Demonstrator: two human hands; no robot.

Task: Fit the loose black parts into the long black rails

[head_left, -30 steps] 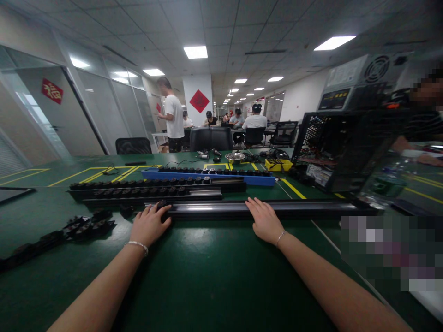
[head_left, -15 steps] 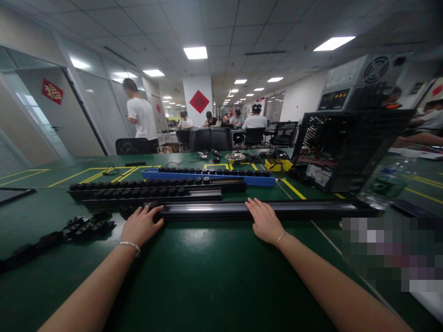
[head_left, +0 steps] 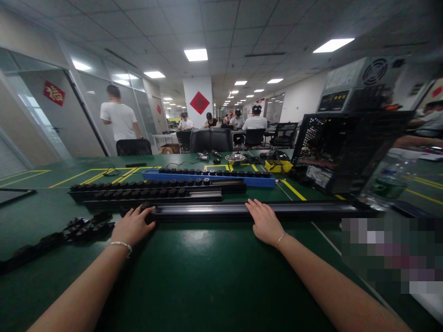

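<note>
A long black rail (head_left: 207, 210) with a shiny metal channel lies across the green table in front of me. At its left end my left hand (head_left: 131, 226) has its fingers closed over a small black part (head_left: 145, 204), partly hidden by the fingers. My right hand (head_left: 266, 222) rests on the rail near its middle, fingers stretched out along the near edge. Behind lie shorter black rails (head_left: 207, 195) carrying several black wheel-like pieces (head_left: 138, 193), and a blue rail (head_left: 256, 181) with similar pieces.
Linked black pieces (head_left: 62, 237) lie at the left. An opened computer case (head_left: 353, 152) with power supplies on top stands at the right, beside a plastic bottle (head_left: 389, 182). A metal bowl (head_left: 235, 158) and yellow tray (head_left: 278, 166) sit farther back. Several people are beyond the table.
My left hand has shifted a little to the left, with the small black part under its fingers. My right hand stays put. A standing person in the background has moved left.
</note>
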